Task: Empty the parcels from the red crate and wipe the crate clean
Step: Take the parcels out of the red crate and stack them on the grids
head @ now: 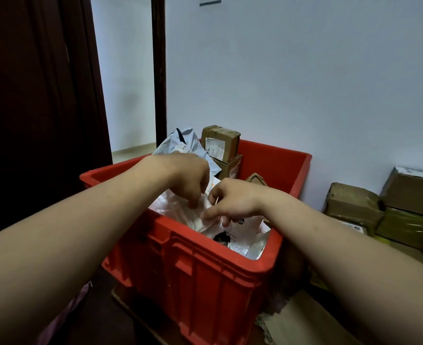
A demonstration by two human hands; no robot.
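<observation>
- Pale blue-white painted wall: fills the frame from 12 to 3 o'clock, behind everything.
- Dark brown wooden door: at 9 to 11 o'clock, with an open doorway gap just right of it.
- Red ribbed plastic crate: centre to 6 o'clock, far side near the wall, still loaded with parcels.
- Stack of brown cardboard boxes: outside the crate at its 3 o'clock, against the wall.
- Crumpled white plastic mailer bag with printed label: inside the crate, near side, on top of the load.
- Grey plastic mailer bag: crate's 11 o'clock corner, sticking up above the rim.
- Tape-wrapped brown cardboard parcel with white label: crate's 12 o'clock, sitting on another brown box.
- Left hand: over crate centre, fingers curled down, pinching the white mailer bag.
- Right hand: just beside the left at its 4 o'clock, fingers curled, gripping the same bag.
</observation>
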